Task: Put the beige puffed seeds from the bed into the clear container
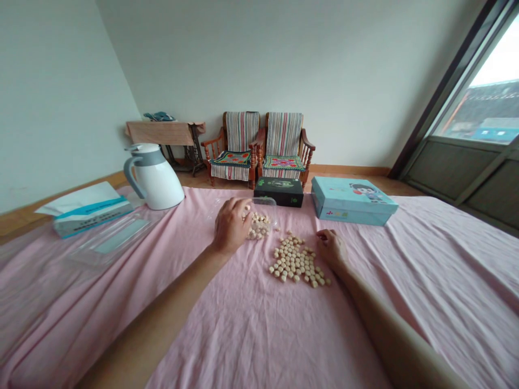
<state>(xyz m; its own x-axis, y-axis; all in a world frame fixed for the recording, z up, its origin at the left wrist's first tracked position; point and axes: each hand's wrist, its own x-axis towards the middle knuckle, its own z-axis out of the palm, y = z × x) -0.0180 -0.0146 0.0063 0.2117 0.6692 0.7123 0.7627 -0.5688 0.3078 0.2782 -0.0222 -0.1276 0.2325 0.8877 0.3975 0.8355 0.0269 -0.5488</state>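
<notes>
Gently lit on a pink sheet [243,335], a loose pile of pale round pieces [294,260] lies within easy reach of both hands, seemingly placed there for that reason. A clear plastic tub [267,208] holding more pieces sits at the pile's eleven o'clock. The left hand [231,227] arches over the tub's edge, its fingers [239,205] bent; whether they grip a piece is hidden. The right hand [331,248], slightly open and apparently empty, rests at three o'clock.

Cream pellets [292,262] on plain pink cloth [251,335]
</notes>
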